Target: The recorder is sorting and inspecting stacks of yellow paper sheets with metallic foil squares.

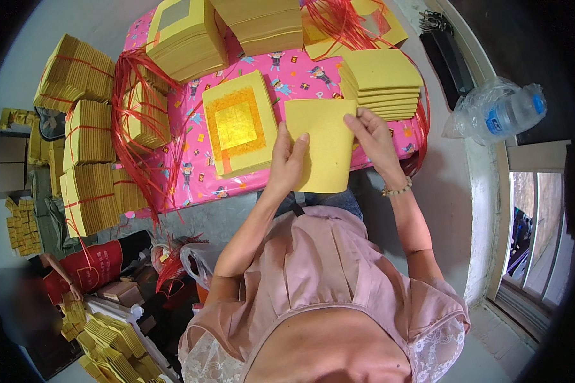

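Note:
Near the table's front edge I hold a yellow paper sheet [324, 150], which looks folded over, upright between both hands. My left hand [288, 161] grips its left edge, thumb on the near face. With thumb and fingers, my right hand [375, 139] pinches the upper right corner; a beaded bracelet is on that wrist. Left of the sheet lies a pile of yellow paper [209, 102], its top sheet bearing a gold foil square [236, 126] in an orange printed frame. Behind my right hand sits a stack of folded yellow paper [386, 80].
A pink patterned cloth [191, 147] covers the table. Tall paper stacks [262, 29] stand at the back. Tied bundles [89, 131] and red plastic strings [131, 96] crowd the left edge. A bottle in a plastic bag [508, 112] lies at right. Another person [86, 271] works at lower left.

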`<state>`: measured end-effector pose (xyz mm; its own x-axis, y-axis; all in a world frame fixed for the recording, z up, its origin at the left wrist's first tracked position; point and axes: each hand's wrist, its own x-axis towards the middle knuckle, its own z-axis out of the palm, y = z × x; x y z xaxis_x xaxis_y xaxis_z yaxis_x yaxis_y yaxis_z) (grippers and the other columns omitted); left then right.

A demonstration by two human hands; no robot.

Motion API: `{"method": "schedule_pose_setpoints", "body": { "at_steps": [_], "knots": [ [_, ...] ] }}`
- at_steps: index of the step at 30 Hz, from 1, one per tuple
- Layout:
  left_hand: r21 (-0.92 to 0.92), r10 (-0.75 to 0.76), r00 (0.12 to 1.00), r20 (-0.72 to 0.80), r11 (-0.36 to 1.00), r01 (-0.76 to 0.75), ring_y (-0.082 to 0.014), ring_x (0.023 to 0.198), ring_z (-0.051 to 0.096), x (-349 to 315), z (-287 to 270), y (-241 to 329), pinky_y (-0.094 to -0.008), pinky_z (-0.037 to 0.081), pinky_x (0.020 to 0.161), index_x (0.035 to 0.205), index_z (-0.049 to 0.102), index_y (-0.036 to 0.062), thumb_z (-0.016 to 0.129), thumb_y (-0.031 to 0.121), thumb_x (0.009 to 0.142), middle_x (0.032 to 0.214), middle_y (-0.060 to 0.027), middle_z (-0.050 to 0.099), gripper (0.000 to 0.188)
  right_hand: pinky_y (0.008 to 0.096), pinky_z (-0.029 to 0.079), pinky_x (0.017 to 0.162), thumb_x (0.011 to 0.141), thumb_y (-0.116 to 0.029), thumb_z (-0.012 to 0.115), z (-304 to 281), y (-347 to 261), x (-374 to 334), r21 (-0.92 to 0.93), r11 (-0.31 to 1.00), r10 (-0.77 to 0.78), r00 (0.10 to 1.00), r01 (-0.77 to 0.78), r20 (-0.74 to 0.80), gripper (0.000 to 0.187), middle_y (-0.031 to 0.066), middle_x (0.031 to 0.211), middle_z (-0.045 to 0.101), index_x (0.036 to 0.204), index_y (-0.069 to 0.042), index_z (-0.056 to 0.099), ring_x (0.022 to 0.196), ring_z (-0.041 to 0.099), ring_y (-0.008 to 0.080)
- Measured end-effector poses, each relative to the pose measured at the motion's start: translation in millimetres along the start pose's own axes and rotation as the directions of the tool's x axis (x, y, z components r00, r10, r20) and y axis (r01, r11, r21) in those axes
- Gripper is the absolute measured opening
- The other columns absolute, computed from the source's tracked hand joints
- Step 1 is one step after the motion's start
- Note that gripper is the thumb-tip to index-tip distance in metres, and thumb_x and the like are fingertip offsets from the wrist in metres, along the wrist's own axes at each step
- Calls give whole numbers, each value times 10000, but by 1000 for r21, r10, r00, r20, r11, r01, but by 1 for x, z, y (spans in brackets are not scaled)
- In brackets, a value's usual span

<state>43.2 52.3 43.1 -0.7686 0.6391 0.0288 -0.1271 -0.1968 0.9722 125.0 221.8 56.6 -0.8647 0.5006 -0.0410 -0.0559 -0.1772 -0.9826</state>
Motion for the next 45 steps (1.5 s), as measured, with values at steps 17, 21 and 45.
{"method": "schedule_pose_setpoints", "body": {
  "at_steps": [17,21,45],
  "knots": [
    [-14,-188,982,-21,982,188,-149,1187,487,-10,-25,-6,-294,400,978,1387,346,1,470,110,995,1296,-105,524,425,218,399,507,934,-292,641,4,48,-34,-275,947,206,970,-166,126,345,-31,688,609,902,49,686,612,497,12],
    [-28,-196,979,-52,980,195,-145,1173,489,-13,-33,-3,-291,394,977,1389,355,10,476,116,995,1286,-90,530,425,223,391,510,931,-276,643,15,40,-44,-174,964,229,958,-199,171,324,-29,680,603,897,43,686,615,492,12],
    [5,-63,955,-289,998,67,-138,1110,513,-33,-27,-16,-289,412,940,1371,376,28,494,149,1001,1248,-86,545,406,228,541,624,940,-240,632,15,60,-70,-97,952,300,947,-290,118,253,-18,796,628,964,10,663,723,583,35]
  ]
}}
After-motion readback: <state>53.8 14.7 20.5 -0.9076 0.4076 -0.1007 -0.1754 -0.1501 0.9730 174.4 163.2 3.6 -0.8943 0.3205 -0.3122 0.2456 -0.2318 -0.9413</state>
